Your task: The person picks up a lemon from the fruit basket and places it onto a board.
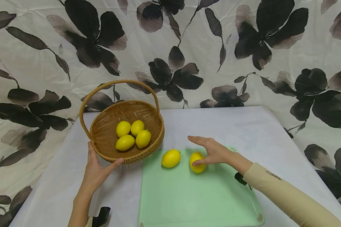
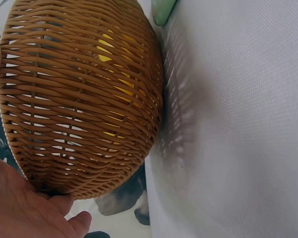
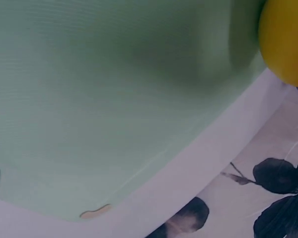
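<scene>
The left hand (image 1: 98,173) holds a brown wicker basket (image 1: 102,126) at its near left side, thumb at the front rim and fingers along the side. Several yellow lemons (image 1: 125,142) lie in the basket; its woven wall (image 2: 74,94) fills much of the left wrist view, with yellow showing through gaps. My right hand (image 1: 216,151) reaches over a lemon (image 1: 197,167) on a pale green cutting board (image 1: 193,198), fingers spread and thumb in front of the fruit. Whether it touches the lemon is unclear. Another lemon (image 1: 171,158) lies to its left on the board.
A white cloth (image 1: 224,121) covers the table beneath the board. Behind hangs a white sheet (image 1: 187,94) with dark flower prints. The basket's tall arched handle (image 1: 119,82) rises above its rim.
</scene>
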`<state>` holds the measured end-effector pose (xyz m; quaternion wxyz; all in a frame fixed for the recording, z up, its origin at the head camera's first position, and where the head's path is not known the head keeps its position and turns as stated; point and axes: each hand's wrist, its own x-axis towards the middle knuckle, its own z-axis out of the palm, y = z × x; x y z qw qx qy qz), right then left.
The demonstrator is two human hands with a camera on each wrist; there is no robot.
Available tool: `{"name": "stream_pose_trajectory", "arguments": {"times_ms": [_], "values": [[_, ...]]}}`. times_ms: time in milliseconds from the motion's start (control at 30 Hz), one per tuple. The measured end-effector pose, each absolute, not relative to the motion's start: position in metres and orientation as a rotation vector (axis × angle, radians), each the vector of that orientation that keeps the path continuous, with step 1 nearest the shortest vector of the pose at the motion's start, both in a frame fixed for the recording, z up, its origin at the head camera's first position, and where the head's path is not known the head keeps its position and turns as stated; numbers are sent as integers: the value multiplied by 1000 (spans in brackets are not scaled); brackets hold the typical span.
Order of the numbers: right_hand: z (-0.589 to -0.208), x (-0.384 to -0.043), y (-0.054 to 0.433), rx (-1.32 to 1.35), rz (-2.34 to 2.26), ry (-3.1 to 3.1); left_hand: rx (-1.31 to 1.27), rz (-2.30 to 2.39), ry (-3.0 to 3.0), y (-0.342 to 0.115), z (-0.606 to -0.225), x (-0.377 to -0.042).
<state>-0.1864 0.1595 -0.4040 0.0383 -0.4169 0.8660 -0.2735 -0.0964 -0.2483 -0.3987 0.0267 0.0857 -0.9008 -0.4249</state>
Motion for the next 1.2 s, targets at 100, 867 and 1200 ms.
{"name": "stream_pose_trajectory", "arguments": {"times_ms": [100, 867, 1200], "values": [[-403, -190, 157, -1287, -879, 2662, 262, -1311, -2780, -249, -399, -97], [-364, -225, 86, -1429, -1113, 2655, 258, -1311, -2775, -252, -400, -96], [-338, -234, 35, -1531, -1007, 2585, 246, -1322, -2780, -252, -400, -96]]}}
